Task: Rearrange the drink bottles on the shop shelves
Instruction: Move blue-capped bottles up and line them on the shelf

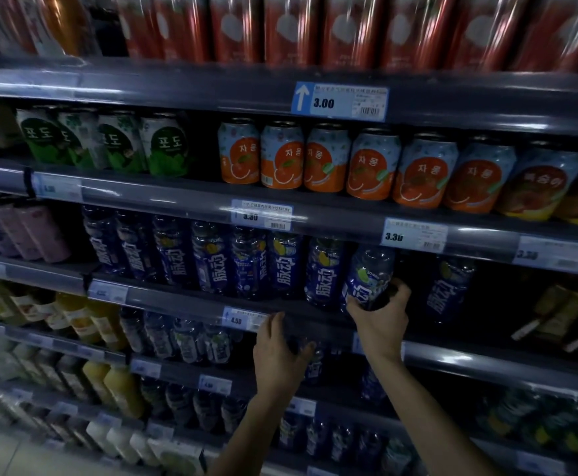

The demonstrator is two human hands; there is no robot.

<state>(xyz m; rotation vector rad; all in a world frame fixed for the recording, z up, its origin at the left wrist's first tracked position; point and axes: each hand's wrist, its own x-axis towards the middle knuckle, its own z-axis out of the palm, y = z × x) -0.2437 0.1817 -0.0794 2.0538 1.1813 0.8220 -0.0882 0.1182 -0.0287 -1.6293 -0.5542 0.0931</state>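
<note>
A row of dark blue drink bottles (212,259) with white lettering stands on the third shelf (177,298). My right hand (380,321) grips the bottom of one blue bottle (370,276), which leans left at the right end of that row. Another blue bottle (449,290) stands alone further right, with a gap between. My left hand (277,355) reaches under the shelf edge to the shelf below, its fingers curled around the top of a dark bottle (310,362) that is mostly hidden in shadow.
Orange cans (328,159) and green cans (109,142) fill the shelf above, red cans (291,25) the top one. Yellow juice bottles (102,324) and clear bottles (184,338) sit lower left. Price tags (340,101) line the shelf edges. Brown bottles (562,310) lie at right.
</note>
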